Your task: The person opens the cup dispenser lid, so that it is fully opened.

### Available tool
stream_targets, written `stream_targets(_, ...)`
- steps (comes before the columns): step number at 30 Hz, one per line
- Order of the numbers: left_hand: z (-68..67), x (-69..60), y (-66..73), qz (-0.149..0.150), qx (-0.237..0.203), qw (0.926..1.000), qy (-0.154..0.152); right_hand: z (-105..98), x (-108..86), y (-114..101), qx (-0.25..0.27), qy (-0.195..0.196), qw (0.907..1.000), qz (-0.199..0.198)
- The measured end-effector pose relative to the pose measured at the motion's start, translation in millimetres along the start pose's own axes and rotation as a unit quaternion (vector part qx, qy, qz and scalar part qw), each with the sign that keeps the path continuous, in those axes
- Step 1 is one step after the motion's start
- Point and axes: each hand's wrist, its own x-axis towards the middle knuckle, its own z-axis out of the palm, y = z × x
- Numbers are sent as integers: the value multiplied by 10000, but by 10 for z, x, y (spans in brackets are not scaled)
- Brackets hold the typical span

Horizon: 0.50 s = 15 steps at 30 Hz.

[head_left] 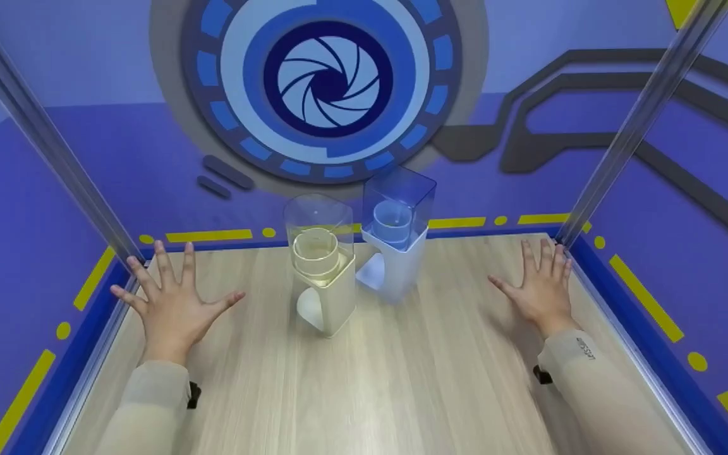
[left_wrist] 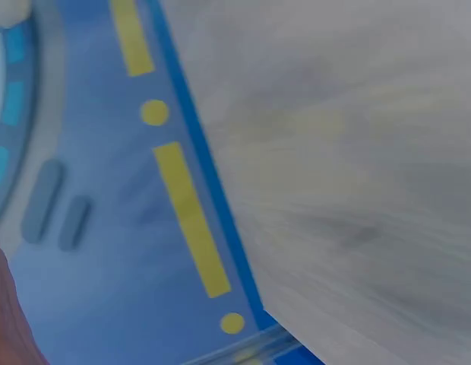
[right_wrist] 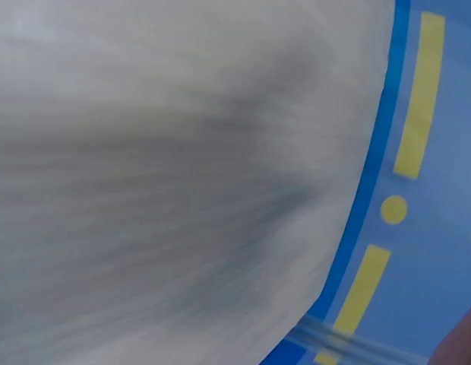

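While the left hand (head_left: 174, 309), empty, spreads its fingers near the left edge of the table (head_left: 370, 398), cream container (head_left: 340, 302) stands upright toward the far side; blue container (head_left: 404, 268) upright just right of it, farther; right hand (head_left: 544, 294) near right edge, fingers extended, empty.

Containers (head_left: 327, 284) clear, smooth plastic; tabletop (head_left: 376, 385) wood-grained.

You face a blue-purple printed wall (head_left: 130, 164) bearing a round blue aperture emblem (head_left: 329, 86); silver metal posts (head_left: 643, 120) rise at your pale wood-grain bench's (head_left: 364, 398) far corners, above yellow dashes (head_left: 209, 236).
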Motion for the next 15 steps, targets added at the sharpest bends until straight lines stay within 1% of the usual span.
stream_targets(4,-50,-64,84,69,-199,9997,128,-10,-17,-88,157,202,9994,-231)
stream_targets(6,-70,-95,130,136,-269,9993,231,-10,-35,-140,272,256,9988,-328)
stream_targets(9,-98,-173,213,215,-509,9976,408,1,-88,-228,537,332,9967,-514)
stream_targets(12,-140,-239,333,272,-884,9937,627,-15,-107,-324,928,487,9917,-749)
stream_targets(15,-144,-308,446,334,-1238,9883,831,-20,-131,-412,1174,659,9863,-956)
